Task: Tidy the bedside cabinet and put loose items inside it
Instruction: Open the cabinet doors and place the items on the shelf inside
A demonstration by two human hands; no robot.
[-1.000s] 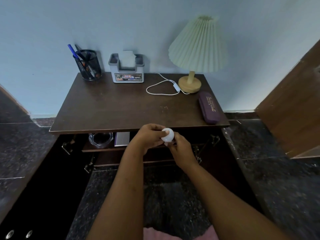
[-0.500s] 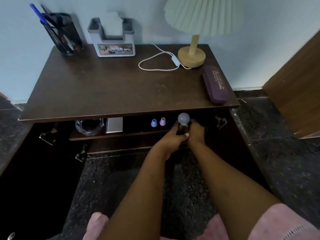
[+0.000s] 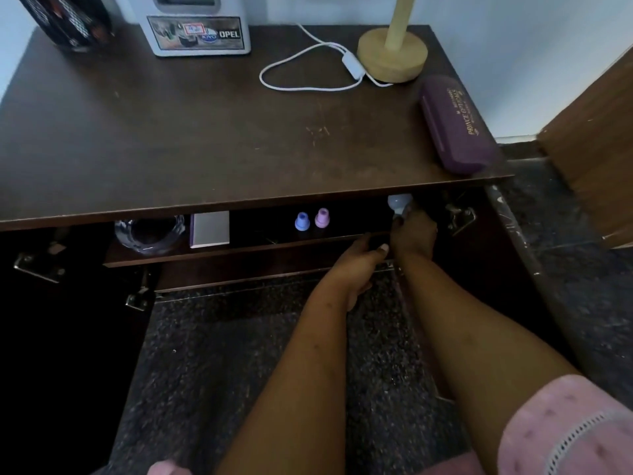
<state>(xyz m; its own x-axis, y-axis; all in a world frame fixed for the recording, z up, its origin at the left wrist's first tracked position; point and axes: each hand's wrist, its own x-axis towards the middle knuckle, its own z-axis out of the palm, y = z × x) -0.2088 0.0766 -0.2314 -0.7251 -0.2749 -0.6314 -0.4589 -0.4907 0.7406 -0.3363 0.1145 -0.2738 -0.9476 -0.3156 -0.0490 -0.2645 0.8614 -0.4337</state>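
Note:
The dark wooden bedside cabinet stands open, its upper shelf showing under the top. My right hand reaches into the shelf at the right and holds a white light bulb by its base, bulb end up, just under the top's edge. My left hand rests at the shelf's front edge below it, fingers loosely curled with nothing in them. On the shelf stand a glass ashtray, a grey box, a blue cap and a pink cap.
On top are a purple glasses case at the right edge, a lamp base with a white cord, a tissue holder and a mesh pen pot. An open cabinet door stands right, a wooden panel beyond it.
Both hands carried the bulb down from in front of the cabinet top into the right side of the shelf. My left hand has come off the bulb. The camera moved closer and lower.

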